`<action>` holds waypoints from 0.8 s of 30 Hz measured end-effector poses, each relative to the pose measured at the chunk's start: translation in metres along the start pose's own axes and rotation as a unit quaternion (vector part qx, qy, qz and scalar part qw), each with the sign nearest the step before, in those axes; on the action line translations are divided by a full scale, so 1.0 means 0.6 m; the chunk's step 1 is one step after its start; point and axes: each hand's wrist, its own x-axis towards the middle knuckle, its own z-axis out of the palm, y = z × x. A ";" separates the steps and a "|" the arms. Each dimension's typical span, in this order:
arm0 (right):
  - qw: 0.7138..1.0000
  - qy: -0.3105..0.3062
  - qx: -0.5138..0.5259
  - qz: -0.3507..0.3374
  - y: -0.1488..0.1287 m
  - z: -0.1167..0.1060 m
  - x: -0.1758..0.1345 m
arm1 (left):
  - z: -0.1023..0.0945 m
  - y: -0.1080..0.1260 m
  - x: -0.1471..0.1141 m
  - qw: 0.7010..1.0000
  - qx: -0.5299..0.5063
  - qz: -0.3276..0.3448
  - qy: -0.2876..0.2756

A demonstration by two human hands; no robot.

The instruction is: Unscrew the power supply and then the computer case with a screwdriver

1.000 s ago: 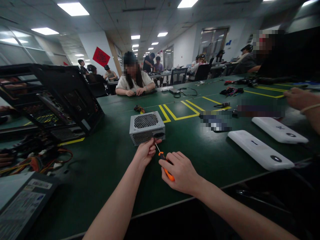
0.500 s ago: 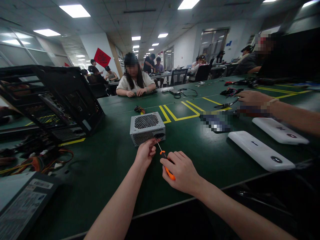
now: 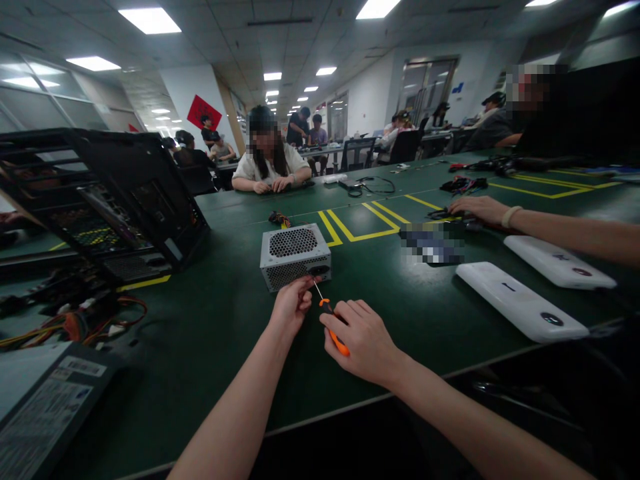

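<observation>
A grey computer power supply (image 3: 295,243) with a honeycomb vent on top stands on the green table in front of me. My right hand (image 3: 363,339) is wrapped round the orange and black handle of a screwdriver (image 3: 339,341). Its thin shaft slants up and left to the fingertips of my left hand (image 3: 294,303), just before the lower front of the power supply. The left fingers are pinched by the screwdriver tip, with the others curled. Whatever lies between those fingertips is too small to make out.
An open black computer case (image 3: 135,200) leans at the left, near loose cables (image 3: 80,327) and a second power supply (image 3: 50,393). Two white power banks (image 3: 520,300) lie at the right. Another person's hand (image 3: 480,209) reaches in over dark cables. Someone sits across the table.
The other person's hand at the right has moved left and slightly down. My hands, the screwdriver and the power supply stay almost where they were.
</observation>
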 end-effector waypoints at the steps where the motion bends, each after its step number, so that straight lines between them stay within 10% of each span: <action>1: 1.000 -0.002 0.000 0.002 0.000 0.000 0.000 | 0.000 0.000 0.000 1.000 0.000 0.000 -0.001; 24: 1.000 0.006 0.010 0.012 0.002 0.004 0.002 | 0.000 0.000 -0.003 1.000 0.010 0.008 0.001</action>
